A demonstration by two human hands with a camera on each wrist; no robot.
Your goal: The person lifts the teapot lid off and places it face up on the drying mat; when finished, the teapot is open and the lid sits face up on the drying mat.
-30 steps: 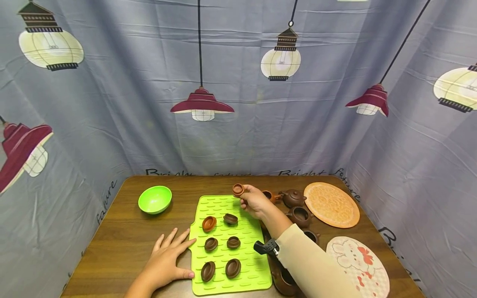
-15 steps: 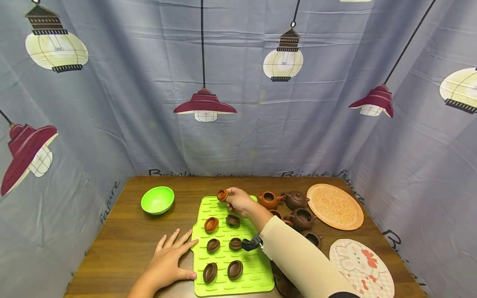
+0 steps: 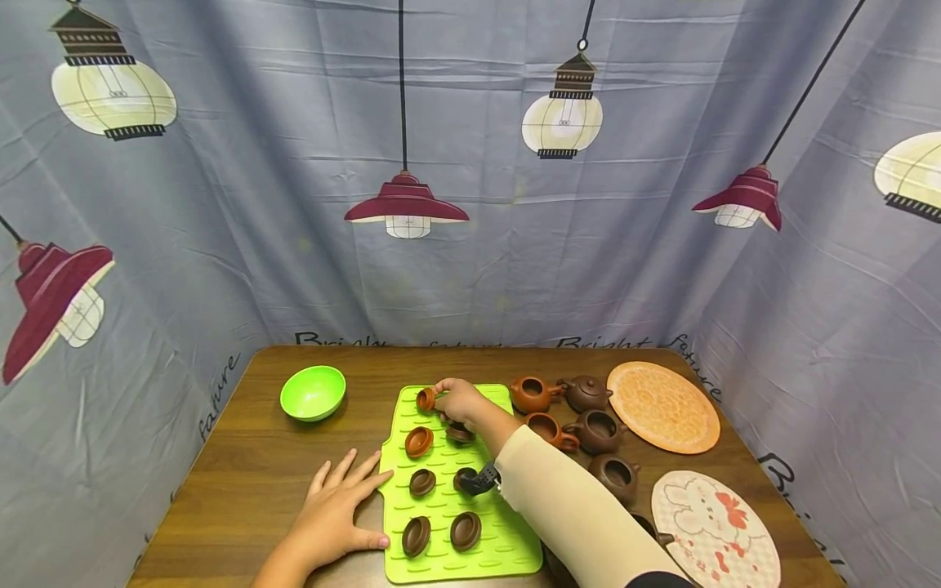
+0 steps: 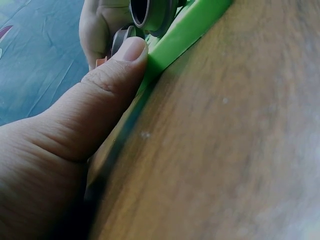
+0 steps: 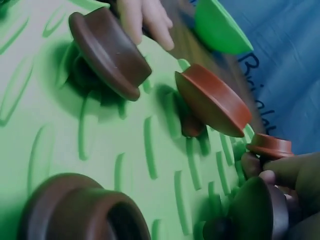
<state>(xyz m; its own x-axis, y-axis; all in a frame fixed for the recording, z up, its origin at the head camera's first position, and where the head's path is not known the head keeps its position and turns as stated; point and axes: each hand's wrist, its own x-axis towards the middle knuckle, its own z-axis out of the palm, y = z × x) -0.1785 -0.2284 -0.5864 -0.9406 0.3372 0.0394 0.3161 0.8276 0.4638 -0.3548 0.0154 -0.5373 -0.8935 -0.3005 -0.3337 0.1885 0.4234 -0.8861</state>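
Note:
My right hand pinches a small orange-brown teapot lid at the far left corner of the green drying mat. In the right wrist view the lid is turned underside up, low over the mat or touching it; I cannot tell which. Several other lids lie upside down on the mat: an orange-brown one, a dark one partly under my right hand, and more dark ones nearer me. With fingers spread, my left hand rests on the table, its fingertips and thumb at the mat's left edge.
Right of the mat stand several lidless teapots, such as an orange-brown one, and a dark teapot with its lid on. Two round placemats, orange and rabbit-patterned, lie farther right. A green bowl stands back left.
My right hand has carried the orange-brown lid leftward across the mat's far end and lowered it toward the far left corner. My left hand has stayed put.

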